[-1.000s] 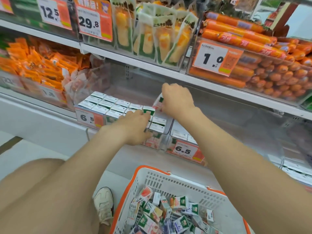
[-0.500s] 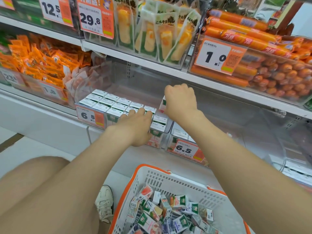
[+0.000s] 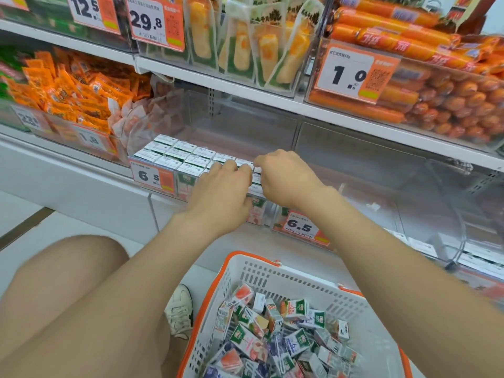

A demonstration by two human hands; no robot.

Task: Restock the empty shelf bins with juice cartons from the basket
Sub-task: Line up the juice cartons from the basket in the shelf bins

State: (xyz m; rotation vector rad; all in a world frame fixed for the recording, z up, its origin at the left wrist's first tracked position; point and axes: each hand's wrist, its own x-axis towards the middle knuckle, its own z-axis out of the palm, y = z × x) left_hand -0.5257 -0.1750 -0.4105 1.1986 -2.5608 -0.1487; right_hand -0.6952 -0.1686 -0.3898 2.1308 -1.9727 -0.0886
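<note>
The left hand (image 3: pixel 221 192) and right hand (image 3: pixel 286 181) sit close together on the juice cartons (image 3: pixel 177 154) in the clear bin (image 3: pixel 245 126), and their backs hide any grip. Loose cartons (image 3: pixel 272 336) fill the basket (image 3: pixel 272 276) below, with sausages (image 3: pixel 450 105) overhead.

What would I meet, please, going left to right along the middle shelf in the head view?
Orange snack packets → 6.5 price tag → left hand → right hand → empty clear bin.
</note>
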